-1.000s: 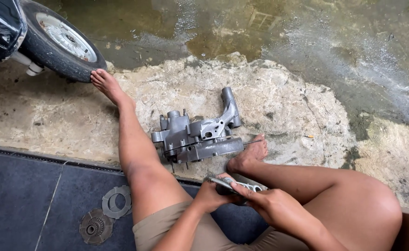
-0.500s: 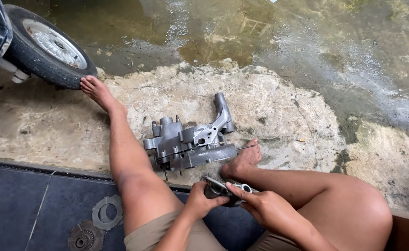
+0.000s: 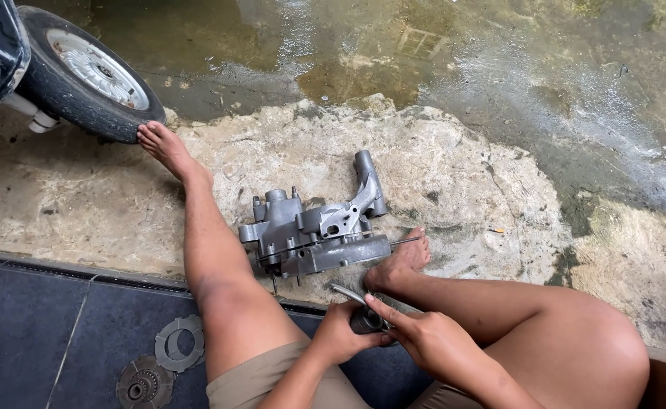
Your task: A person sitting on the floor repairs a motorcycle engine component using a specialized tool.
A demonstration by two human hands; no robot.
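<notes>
A small dark metal part [image 3: 365, 321] sits low in the frame's centre, clenched in the left hand [image 3: 340, 337]; the right hand [image 3: 424, 341] pinches it from the right, index finger along its top; its long axis runs up-left; the grey engine casing [image 3: 314, 235] lies just above on the concrete floor [image 3: 462, 174]; clutch plates [image 3: 178, 342] lower left.

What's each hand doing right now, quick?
Left hand: closed around a small dark metal part.
Right hand: fingers on the same part, index finger stretched over its top; partly curled, steadying it.
</notes>
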